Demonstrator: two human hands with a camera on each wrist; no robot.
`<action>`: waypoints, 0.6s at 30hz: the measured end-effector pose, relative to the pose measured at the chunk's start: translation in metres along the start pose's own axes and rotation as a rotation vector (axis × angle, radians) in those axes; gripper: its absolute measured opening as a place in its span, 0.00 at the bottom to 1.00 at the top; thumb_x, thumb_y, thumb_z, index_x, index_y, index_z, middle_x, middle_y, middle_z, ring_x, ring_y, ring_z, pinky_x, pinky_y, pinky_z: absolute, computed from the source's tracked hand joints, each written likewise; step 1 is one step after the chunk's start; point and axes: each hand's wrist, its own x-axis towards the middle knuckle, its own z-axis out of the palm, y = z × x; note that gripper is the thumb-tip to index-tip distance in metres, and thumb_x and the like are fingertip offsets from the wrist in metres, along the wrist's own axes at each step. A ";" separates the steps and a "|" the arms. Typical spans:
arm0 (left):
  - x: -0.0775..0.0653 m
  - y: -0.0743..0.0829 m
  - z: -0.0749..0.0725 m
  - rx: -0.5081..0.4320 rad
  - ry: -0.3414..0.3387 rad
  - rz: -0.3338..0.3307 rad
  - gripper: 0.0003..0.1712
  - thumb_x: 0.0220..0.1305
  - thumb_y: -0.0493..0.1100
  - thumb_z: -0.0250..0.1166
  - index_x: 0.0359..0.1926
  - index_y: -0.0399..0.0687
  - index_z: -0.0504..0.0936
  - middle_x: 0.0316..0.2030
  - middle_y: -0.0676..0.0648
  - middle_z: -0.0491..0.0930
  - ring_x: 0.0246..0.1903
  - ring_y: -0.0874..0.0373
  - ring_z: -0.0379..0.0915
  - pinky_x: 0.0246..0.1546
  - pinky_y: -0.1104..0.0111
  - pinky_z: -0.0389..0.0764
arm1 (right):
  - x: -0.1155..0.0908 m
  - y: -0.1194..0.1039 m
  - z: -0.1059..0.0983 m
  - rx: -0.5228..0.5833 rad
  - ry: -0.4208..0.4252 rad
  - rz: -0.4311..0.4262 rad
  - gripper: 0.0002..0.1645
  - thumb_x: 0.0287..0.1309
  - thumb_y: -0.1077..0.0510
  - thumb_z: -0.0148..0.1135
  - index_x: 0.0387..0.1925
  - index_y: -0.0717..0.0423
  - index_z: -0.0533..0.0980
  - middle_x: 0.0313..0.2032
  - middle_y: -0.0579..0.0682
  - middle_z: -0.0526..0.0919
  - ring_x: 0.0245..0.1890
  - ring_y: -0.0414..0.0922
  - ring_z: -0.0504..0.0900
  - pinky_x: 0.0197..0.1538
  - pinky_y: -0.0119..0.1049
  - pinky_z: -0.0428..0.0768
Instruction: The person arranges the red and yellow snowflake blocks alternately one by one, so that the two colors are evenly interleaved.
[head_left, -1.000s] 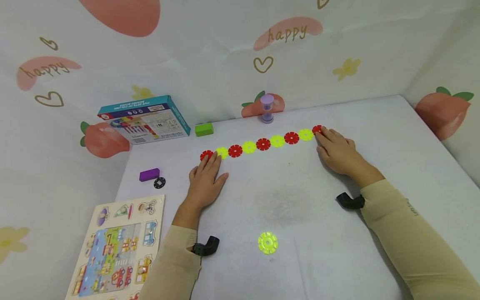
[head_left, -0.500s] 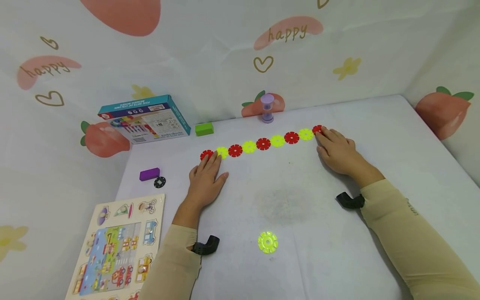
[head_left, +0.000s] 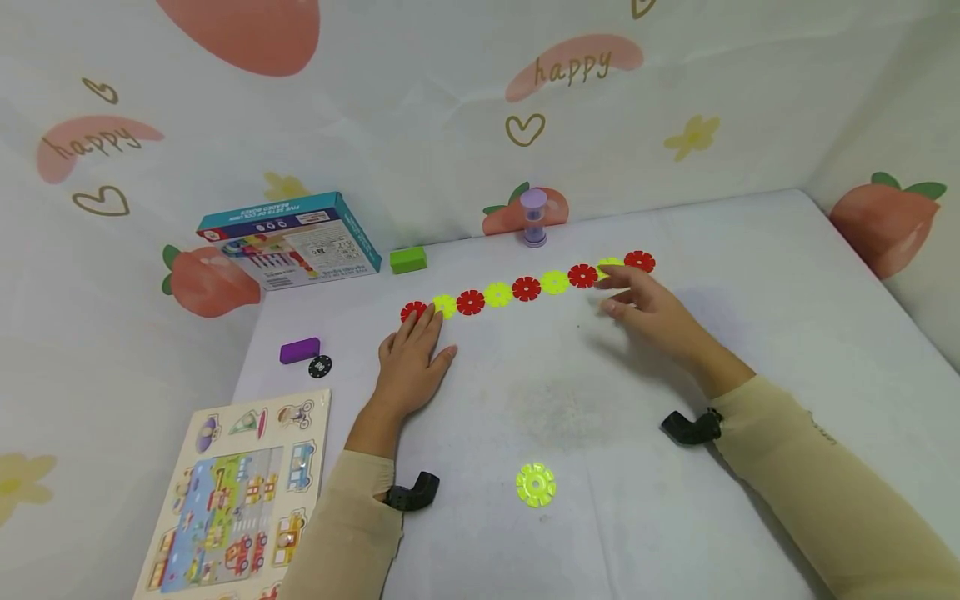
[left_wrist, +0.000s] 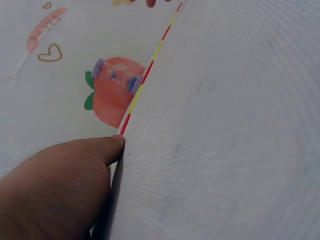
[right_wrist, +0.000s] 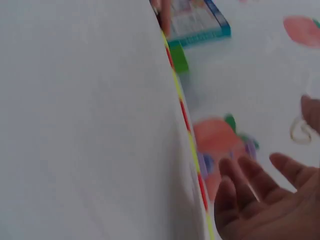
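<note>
A row of notched plastic discs, red and yellow-green in turn, runs across the white table; a red disc (head_left: 527, 289) marks its middle. My left hand (head_left: 408, 367) lies flat at the row's left end, its fingertips on the leftmost red disc (head_left: 411, 310) and against the yellow disc (head_left: 445, 305) beside it. Raised over the right end is my right hand (head_left: 652, 312), fingers relaxed and holding nothing. It partly hides a yellow disc (head_left: 606, 263); the last red disc (head_left: 640, 262) shows fully. The right wrist view is blurred, with the right hand's fingers (right_wrist: 257, 175) spread.
Nearer me lies a single yellow disc (head_left: 536, 485). Behind the row stand a purple hourglass (head_left: 534, 218), a green block (head_left: 408, 259) and a cardboard box (head_left: 292, 242). At left are a purple block (head_left: 300, 350), a black chip (head_left: 320, 367) and a picture puzzle board (head_left: 311, 408).
My right hand has lifted off the rightmost red disc and shifted slightly left, uncovering that disc. The left hand and the row have stayed in place.
</note>
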 end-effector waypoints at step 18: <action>-0.001 0.000 -0.001 -0.002 0.005 0.008 0.42 0.65 0.64 0.54 0.75 0.56 0.53 0.74 0.53 0.45 0.72 0.51 0.33 0.63 0.42 0.43 | -0.050 -0.048 0.108 -0.240 -0.846 -0.356 0.32 0.51 0.47 0.72 0.59 0.40 0.72 0.57 0.35 0.69 0.59 0.35 0.64 0.61 0.41 0.63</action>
